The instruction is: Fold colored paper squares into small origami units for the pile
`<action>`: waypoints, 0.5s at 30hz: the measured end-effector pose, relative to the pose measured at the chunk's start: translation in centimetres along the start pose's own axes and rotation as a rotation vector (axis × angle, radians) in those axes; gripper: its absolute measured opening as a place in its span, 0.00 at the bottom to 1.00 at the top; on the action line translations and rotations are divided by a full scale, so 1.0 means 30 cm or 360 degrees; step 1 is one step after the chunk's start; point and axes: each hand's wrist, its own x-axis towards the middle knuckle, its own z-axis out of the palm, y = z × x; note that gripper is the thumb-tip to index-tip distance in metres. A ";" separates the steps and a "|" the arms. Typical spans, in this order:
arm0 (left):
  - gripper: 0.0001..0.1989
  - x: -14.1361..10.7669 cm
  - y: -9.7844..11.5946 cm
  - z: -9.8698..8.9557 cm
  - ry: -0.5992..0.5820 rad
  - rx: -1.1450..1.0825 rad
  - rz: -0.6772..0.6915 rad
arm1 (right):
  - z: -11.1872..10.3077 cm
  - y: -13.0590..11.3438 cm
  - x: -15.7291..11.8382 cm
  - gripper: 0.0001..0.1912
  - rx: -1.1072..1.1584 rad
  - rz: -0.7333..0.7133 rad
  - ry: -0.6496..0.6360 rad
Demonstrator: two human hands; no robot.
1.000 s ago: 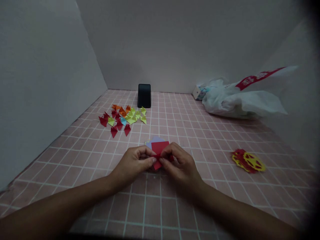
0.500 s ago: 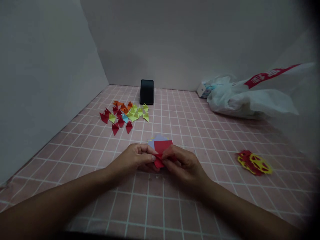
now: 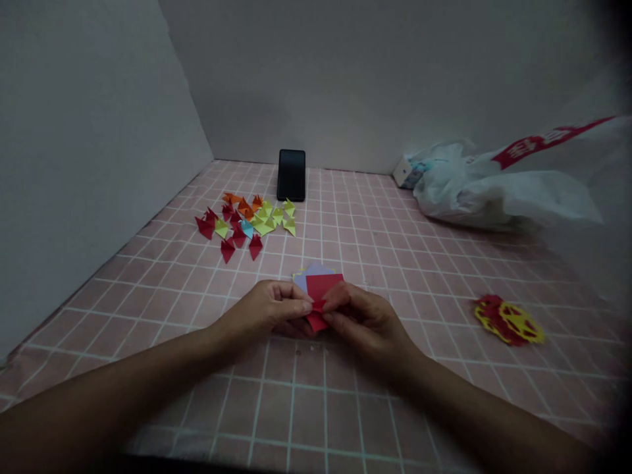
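Between my two hands is a small piece of folded red paper point(image 3: 317, 320), partly covered by the fingers. My left hand point(image 3: 284, 308) pinches its left side between thumb and fingers. With thumb and fingertips, my right hand point(image 3: 358, 315) grips the right side. Just behind them, a red paper square point(image 3: 323, 284) lies over lavender paper point(image 3: 300, 281) with yellow edges peeking out. The exact folds in the held piece are hidden by my fingers.
Several folded paper figures point(image 3: 237, 236) in red, orange, yellow and blue lie at the left. A black phone point(image 3: 291, 176) leans near the back wall. Red and yellow paper cut-outs point(image 3: 508, 321) sit at the right, with a white plastic bag point(image 3: 474, 194) and small box point(image 3: 407, 171) behind.
The view has shifted slightly. My right fingertips have moved a little on the folded red paper; both hands still hold it in nearly the same place.
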 end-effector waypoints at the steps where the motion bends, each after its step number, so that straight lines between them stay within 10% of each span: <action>1: 0.10 0.000 0.002 0.001 0.0009 0.0004 -0.0004 | 0.001 -0.001 0.001 0.06 0.0030 0.0020 0.0002; 15: 0.05 -0.016 0.020 0.029 0.0160 0.0228 0.0111 | -0.006 -0.027 -0.004 0.03 0.0264 0.0316 -0.0063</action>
